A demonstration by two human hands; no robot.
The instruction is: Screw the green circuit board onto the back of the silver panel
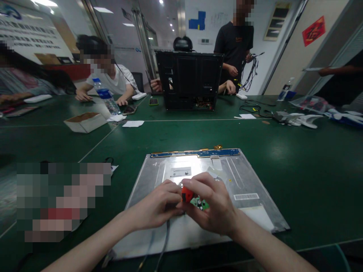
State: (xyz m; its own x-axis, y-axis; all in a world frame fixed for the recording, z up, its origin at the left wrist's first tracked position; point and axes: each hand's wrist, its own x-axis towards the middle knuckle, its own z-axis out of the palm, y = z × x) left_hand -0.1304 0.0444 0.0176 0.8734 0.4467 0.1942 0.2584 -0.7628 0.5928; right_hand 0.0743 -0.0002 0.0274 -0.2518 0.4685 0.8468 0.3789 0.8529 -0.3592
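Note:
A flat metal-backed display panel (249, 177) lies in front of me, a blue circuit strip (195, 153) along its far edge. Over its middle, my right hand (214, 204) pinches a short red-and-black screwdriver (187, 193) by its handle; the tip is hidden. Close against it, my left hand (159, 204) is closed, its fingertips curled beside the handle, and what they hold cannot be seen. A small green circuit board (200, 204) shows partly under my right fingers. From below my left hand a grey cable (166, 238) runs over the panel's near edge.
Across the green table (297, 151) stands a black monitor housing (190, 79), with a co-worker's hands at its sides. An open cardboard box (85, 122), a water bottle (106, 96) and loose cables (255, 107) lie farther off. Other people sit or stand around.

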